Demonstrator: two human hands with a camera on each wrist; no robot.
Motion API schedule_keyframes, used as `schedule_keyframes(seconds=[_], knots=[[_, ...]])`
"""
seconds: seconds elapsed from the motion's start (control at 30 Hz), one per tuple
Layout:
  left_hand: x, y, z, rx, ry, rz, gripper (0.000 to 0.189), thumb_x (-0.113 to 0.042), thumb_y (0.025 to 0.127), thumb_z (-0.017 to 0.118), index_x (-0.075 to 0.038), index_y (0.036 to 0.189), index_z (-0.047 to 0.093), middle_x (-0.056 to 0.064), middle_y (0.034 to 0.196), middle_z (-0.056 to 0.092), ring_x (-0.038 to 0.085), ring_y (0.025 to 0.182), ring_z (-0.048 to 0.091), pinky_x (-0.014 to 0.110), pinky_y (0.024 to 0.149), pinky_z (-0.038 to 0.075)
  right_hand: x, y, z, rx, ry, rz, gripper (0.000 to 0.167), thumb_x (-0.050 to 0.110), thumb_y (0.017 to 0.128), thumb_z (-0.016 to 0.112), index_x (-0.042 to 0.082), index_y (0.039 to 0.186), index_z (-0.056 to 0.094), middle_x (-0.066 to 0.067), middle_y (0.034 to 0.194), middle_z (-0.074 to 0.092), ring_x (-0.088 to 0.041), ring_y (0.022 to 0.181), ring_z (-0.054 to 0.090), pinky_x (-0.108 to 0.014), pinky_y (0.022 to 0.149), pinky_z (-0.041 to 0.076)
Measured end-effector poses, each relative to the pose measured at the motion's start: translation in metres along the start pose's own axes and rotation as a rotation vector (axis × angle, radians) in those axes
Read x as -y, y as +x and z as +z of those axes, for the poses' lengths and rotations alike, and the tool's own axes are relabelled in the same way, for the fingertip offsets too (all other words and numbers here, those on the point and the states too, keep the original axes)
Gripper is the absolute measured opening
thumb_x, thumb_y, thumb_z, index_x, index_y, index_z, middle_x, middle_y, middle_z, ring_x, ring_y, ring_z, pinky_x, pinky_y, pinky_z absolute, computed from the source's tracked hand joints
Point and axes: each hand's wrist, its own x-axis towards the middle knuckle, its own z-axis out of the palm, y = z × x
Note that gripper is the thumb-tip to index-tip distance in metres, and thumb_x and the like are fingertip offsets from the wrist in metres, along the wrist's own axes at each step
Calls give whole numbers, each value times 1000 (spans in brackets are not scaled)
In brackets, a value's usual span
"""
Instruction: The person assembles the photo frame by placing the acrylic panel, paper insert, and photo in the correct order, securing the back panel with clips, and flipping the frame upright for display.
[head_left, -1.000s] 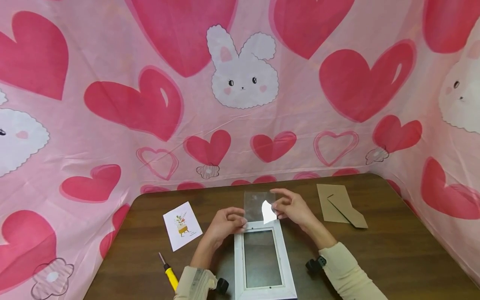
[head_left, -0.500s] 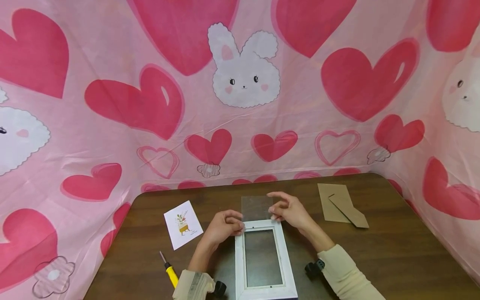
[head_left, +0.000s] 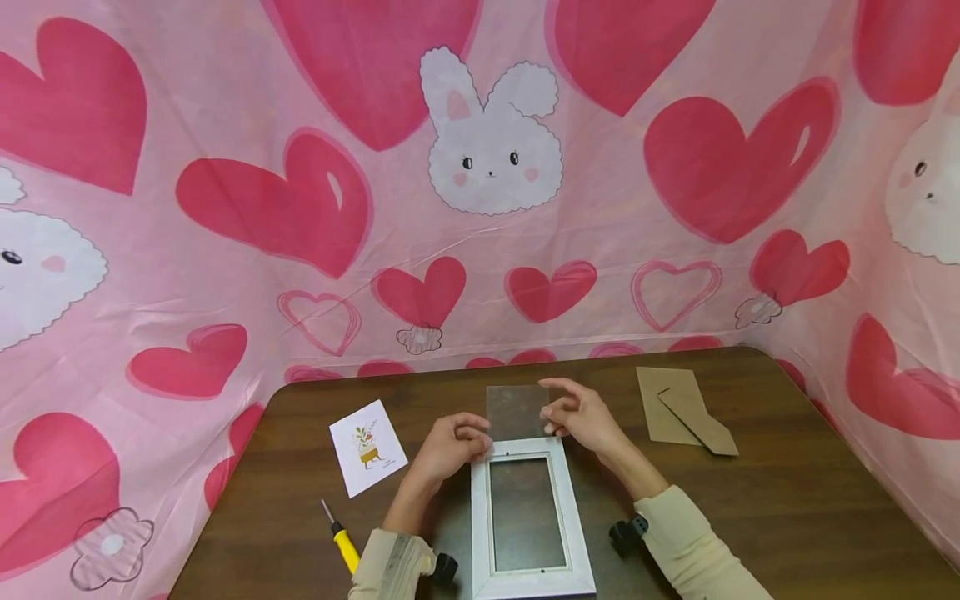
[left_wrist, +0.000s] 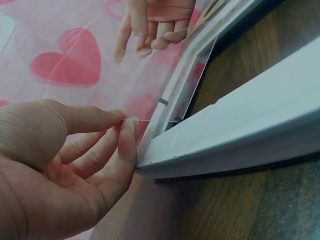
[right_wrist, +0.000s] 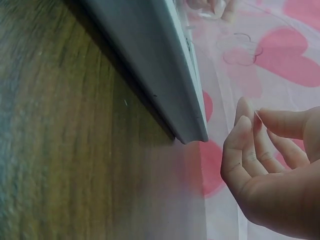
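Observation:
A clear pane (head_left: pixel 516 410), glass or plastic, is held up at the far end of a white picture frame (head_left: pixel 576 533). My left hand (head_left: pixel 448 448) pinches one edge of it between thumb and fingers, close to the frame's far left corner. On the opposite side my right hand (head_left: pixel 582 418) pinches the pane, its index finger extended. In the left wrist view, the pane's corner (left_wrist: pixel 200 82) slants above the frame (left_wrist: pixel 240 120). The right wrist view shows the fingers (right_wrist: pixel 235 145) apart from the frame's end (right_wrist: pixel 165 85), with only a thin sliver of pane visible.
A white card with a potted-plant print (head_left: pixel 367 448) lies left on the brown table (head_left: pixel 795 517). Nearer is a yellow-handled screwdriver (head_left: pixel 345 546). A brown backing board with a stand leg (head_left: pixel 675 408) lies at right. A pink heart-patterned cloth (head_left: pixel 315 208) hangs behind.
The bright reflection on the pane has gone. The pane dipped slightly toward the frame, then rose a little with both hands. Both hands keep their pinch.

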Motion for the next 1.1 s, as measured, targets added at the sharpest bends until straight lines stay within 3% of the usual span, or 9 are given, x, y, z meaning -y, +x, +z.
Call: schedule_keyframes(seconds=[0.4,0.53,0.7,0.77,0.97,1.1], knots=[[1,-8,-3,-11,180,32,35,-6,94,73,-2,128,68,17,97,78,18,86,69,30,74,51,-5,-3,6,54,-36,-27,48,2,99,66,4,146,58,-27,101,75,-20,75,70,-31,70,61],[0,-6,-3,-46,195,45,32,-10,95,73,-2,126,69,16,100,78,19,86,68,32,75,54,-4,-9,7,67,-121,-45,44,4,97,69,6,141,63,-22,101,76,-21,80,68,-31,71,57],[-3,-1,-3,-63,194,59,45,-9,98,69,-7,142,61,13,106,79,21,95,70,41,89,58,-6,-16,8,69,-240,-74,42,-3,94,66,5,136,66,-14,98,74,-20,82,63,-30,71,52],[-1,0,-3,-63,201,66,47,-9,98,69,-9,144,61,13,105,79,21,95,70,40,87,58,-8,-17,9,88,-278,-93,42,-5,93,65,2,134,66,-13,96,74,-18,80,63,-28,71,52],[3,-1,-1,-72,262,76,27,-10,97,72,-8,124,76,10,98,75,20,85,60,31,72,50,-9,-22,9,122,-330,-99,34,-3,94,68,-3,128,67,-11,92,73,-17,76,61,-25,67,52],[2,-3,2,-66,312,98,20,-11,96,74,-8,114,80,8,94,72,19,80,57,29,65,48,-10,-23,8,119,-326,-102,31,3,96,69,-4,126,68,-9,91,72,-18,76,60,-26,65,51]])
